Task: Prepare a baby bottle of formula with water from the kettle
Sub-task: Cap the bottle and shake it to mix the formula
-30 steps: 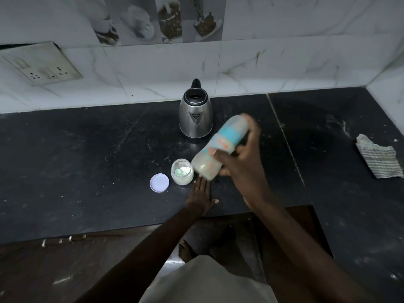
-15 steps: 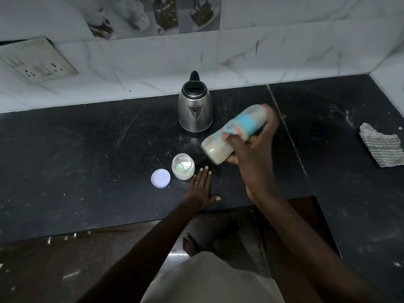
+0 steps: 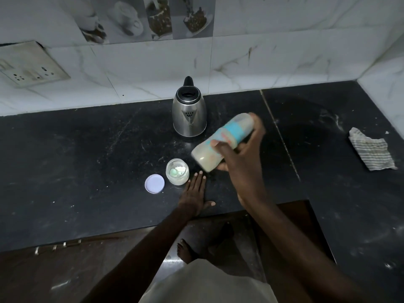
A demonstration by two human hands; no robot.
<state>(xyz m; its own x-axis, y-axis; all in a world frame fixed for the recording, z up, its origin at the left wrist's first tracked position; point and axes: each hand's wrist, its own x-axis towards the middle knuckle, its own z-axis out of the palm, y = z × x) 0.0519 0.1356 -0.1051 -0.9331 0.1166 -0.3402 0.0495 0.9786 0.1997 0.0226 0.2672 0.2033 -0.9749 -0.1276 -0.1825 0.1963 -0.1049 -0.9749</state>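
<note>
My right hand grips a baby bottle with a blue band, tilted in the air above the counter, its milky bottom end pointing down-left; the bottle is motion-blurred. My left hand lies flat on the black counter, fingers spread, holding nothing. Just left of its fingertips stands an open formula jar with a pale green scoop inside. The jar's white lid lies flat beside it. A steel kettle with a black lid stands behind, by the wall.
A striped cloth lies crumpled at the counter's right. A wall socket panel sits on the tiled wall at left. The counter's front edge steps back near my body, with dark floor and a bare foot below.
The bottle in my right hand has shifted up and right, then back a little, staying tilted and blurred. My left hand stays flat on the counter.
</note>
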